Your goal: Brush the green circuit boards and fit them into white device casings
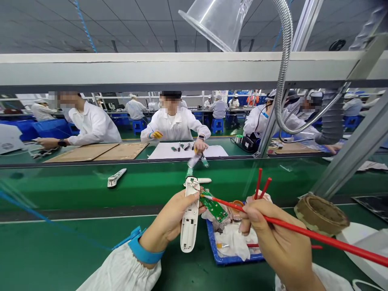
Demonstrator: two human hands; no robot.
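My left hand point(171, 214), with a blue wrist strap, grips a white plastic housing point(189, 230) upright between thumb and fingers. A green circuit board point(216, 209) hangs at the housing's right side, joined near its top by thin wires, with my left fingertips behind its edge. My right hand point(279, 238) is closed around a long red-handled brush point(287, 227). The brush's pale tip touches the upper left end of the board. Two short red sticks point(262, 188) rise behind my right fingers; whether I hold them I cannot tell.
Right of the housing stands a blue tray point(218, 258) with white cloths and another red-handled brush. A brown tape roll point(321, 214) lies farther right. White handheld parts point(117, 178) rest on the green belt point(60, 186). Across it, a co-worker's hand point(200, 145) reaches over. A metal hose point(285, 72) hangs above.
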